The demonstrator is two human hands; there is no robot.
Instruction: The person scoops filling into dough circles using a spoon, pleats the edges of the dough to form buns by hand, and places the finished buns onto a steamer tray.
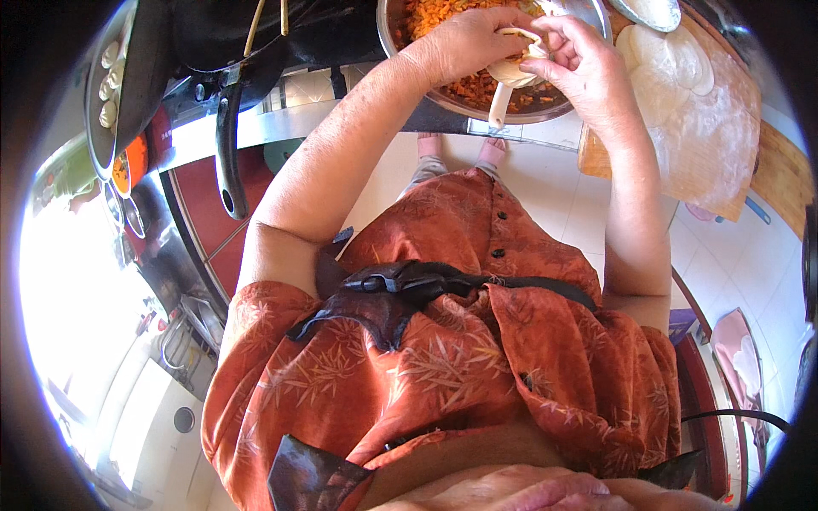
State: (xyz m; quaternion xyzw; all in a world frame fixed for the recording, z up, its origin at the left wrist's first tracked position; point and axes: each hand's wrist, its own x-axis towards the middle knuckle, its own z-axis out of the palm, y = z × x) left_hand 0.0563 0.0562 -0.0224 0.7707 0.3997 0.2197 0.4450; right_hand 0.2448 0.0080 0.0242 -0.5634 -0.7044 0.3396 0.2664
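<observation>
Over a metal bowl (441,102) of chopped orange filling (434,19), my two hands hold a pale dough wrapper (513,75) gathered into a partly pleated bun. Fingers of my left hand (476,41) grip its left rim. My right hand (581,67) pinches the folds at its right side with thumb and fingers. Some filling may be inside, but the fingers hide most of the opening. Below the bun, the white handle (500,107) of a utensil sticks out over the bowl's near rim; its other end is hidden.
To the right, flat dough wrappers (664,61) overlap on a floured wooden board (709,153), beside a bowl of flour (655,11). A pan (137,76) with several pleated buns (108,86) stands left. A black pan handle (229,150) juts past the counter edge, near chopsticks (254,25).
</observation>
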